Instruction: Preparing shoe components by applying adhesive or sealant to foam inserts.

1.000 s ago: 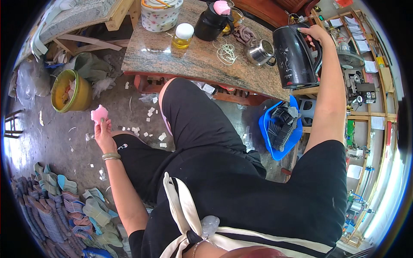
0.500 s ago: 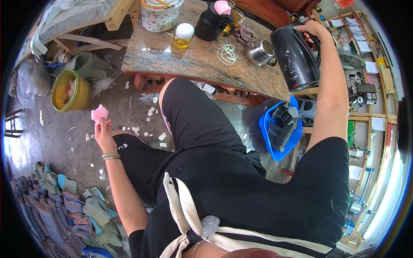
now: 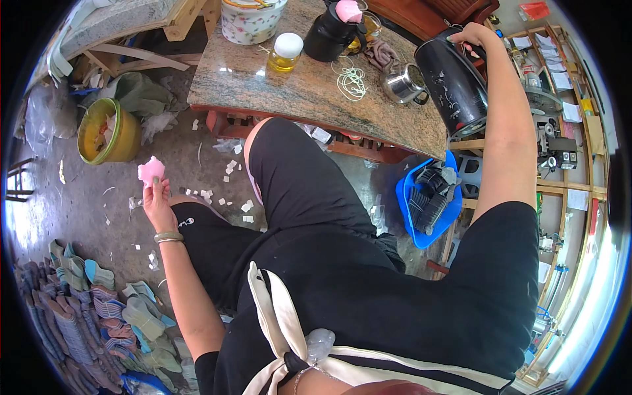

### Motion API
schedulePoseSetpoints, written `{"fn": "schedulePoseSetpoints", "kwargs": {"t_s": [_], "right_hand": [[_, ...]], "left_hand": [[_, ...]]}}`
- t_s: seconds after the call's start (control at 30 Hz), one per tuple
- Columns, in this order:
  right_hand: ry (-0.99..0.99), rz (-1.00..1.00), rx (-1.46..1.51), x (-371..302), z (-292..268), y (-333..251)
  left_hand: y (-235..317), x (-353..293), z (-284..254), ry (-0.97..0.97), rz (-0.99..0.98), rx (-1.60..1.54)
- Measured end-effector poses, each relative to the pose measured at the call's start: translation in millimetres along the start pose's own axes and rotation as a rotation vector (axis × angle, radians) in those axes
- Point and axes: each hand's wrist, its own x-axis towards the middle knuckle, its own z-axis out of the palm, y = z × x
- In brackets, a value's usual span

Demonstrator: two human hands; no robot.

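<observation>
My right hand [image 3: 469,43] is closed around the handle of a black kettle [image 3: 451,89] with a pale pattern on its side. The kettle is tilted at the right end of the stone-topped table [image 3: 257,97], beside a shiny metal cup [image 3: 403,83]. Whether anything flows from it I cannot make out. Out to the left, my left hand [image 3: 157,203] pinches a pink, ragged-edged piece [image 3: 151,171] between thumb and fingers. A similar pink piece [image 3: 348,10] rests on top of a black mug [image 3: 324,39].
A lidded jar of yellow liquid [image 3: 284,54], a flowered tub [image 3: 253,23] and tangled pale cord [image 3: 352,84] stand or lie on the table. A yellow bin [image 3: 112,141], a blue basket [image 3: 431,230] and stacked socks [image 3: 72,316] are around me. White scraps litter the floor.
The whole view has shifted slightly, with the table a little farther right. Both hands keep the same holds on the kettle and the pink piece.
</observation>
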Motion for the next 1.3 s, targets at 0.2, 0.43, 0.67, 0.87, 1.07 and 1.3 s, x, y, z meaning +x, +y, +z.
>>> {"fn": "schedulePoseSetpoints", "kwargs": {"t_s": [0.2,0.43,0.67,0.87,1.07,1.3], "right_hand": [[0.017,0.006,-0.057,2,-1,-8],[-0.02,0.0,-0.067,9,-5,-2],[-0.025,-0.022,-0.035,9,1,5],[0.086,-0.108,0.131,-10,6,50],[0.246,-0.147,0.52,-54,25,100],[0.581,-0.385,0.787,-84,-28,107]], "left_hand": [[0,0,2,0.01,-0.011,0.0],[0,-2,5,0.013,-0.01,0.013],[1,1,-3,0.003,-0.008,-0.014],[4,1,12,0.016,0.014,-0.055],[-2,-4,3,-0.043,0.037,0.11],[13,-20,-5,-0.028,0.022,0.05]]}}
